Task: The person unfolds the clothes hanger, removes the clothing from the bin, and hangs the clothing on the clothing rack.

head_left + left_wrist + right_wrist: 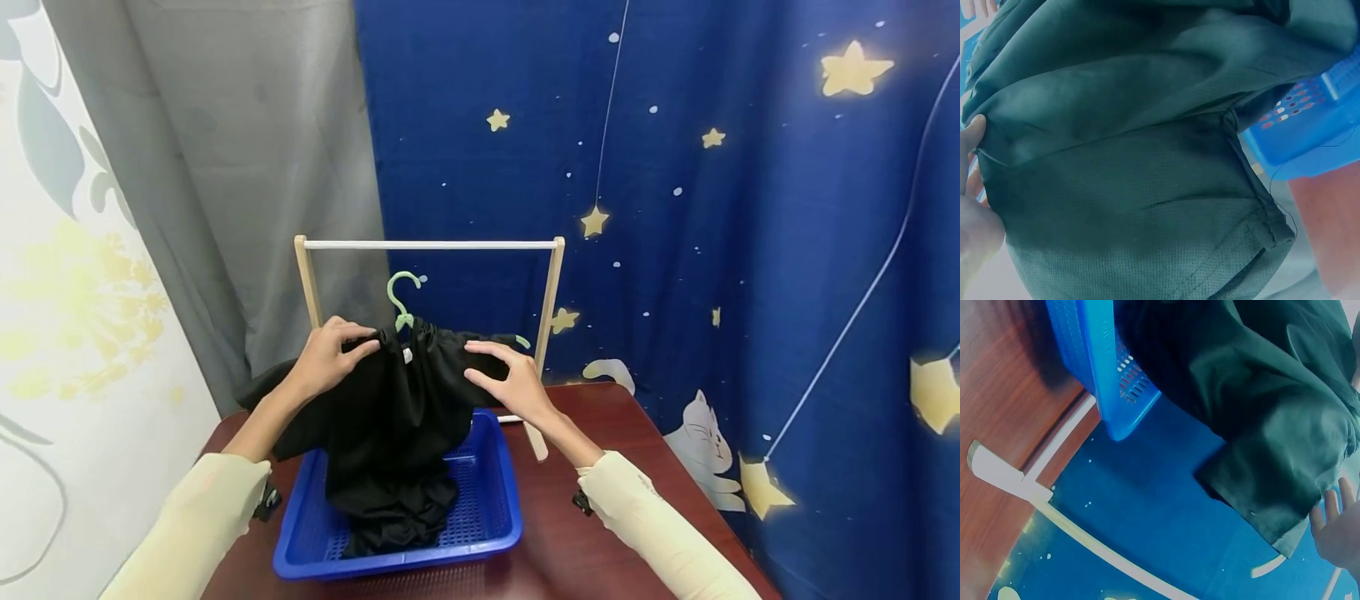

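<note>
A black short-sleeved shirt (390,400) hangs on a pale green hanger (403,292), whose hook rises above the collar. One hanger tip shows beyond the shirt's right side. My left hand (330,358) pinches the cloth beside the collar. In the left wrist view, the thumb of that left hand (975,219) presses the front of the fabric, with fingers partly hidden behind it. At the other shoulder is my right hand (513,383), thumb and fingers apart against the cloth. The right wrist view shows fairly straight fingers on this right hand (1338,531) beside the sleeve.
Beneath the shirt a blue plastic basket (495,533) stands on the dark red table (592,533), and the shirt's lower part bunches inside it. Behind stands a wooden rack with a white rail (435,245). Curtains (480,183) hang behind the table.
</note>
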A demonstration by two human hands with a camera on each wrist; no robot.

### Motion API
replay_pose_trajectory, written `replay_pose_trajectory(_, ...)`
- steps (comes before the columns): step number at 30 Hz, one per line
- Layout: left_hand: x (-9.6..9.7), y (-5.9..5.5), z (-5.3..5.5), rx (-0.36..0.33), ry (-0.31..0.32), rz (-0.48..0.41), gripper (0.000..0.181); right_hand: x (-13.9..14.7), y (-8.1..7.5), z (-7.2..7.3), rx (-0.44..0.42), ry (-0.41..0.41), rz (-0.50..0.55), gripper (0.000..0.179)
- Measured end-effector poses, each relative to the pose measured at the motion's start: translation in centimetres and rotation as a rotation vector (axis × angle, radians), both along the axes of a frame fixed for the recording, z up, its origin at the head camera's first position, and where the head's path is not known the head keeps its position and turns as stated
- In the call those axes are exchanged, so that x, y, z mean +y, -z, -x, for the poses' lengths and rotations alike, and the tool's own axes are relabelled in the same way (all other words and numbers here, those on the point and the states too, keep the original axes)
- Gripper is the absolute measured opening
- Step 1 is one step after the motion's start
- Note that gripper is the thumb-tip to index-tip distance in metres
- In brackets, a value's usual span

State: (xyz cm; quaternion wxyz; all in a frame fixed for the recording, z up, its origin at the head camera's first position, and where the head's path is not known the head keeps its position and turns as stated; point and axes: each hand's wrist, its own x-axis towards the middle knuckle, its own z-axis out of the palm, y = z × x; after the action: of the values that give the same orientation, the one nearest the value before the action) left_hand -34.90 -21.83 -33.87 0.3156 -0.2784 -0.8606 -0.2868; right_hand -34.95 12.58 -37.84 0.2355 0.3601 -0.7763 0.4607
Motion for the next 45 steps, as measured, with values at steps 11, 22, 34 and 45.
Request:
replay_pose_trajectory(11, 0.3, -3.5, 2.8, 0.026, -0.063, -0.016, 0.019, 1.9, 0.5, -0.3, -0.09, 0.04, -0.079, 0.045)
replay_pose_trajectory(22, 1.5, -5.3, 4.6, 0.008, -0.08, -0.053, 0.02, 3.3, 1.4, -0.5, -0.167, 0.021, -0.097, 0.049)
replay_pose_trajectory(34, 2.4, -4.9, 5.6, -0.112, -0.123, -0.037, 0.025, 3.7, 2.3, -0.7, -0.149, 0.067, -0.133, 0.051)
replay_pose_trajectory(45, 2.3, -4.5, 5.4, -0.159, -0.14, -0.016, 0.028, 3.7, 3.4, -0.8, -0.149, 0.002, -0.15, 0.052)
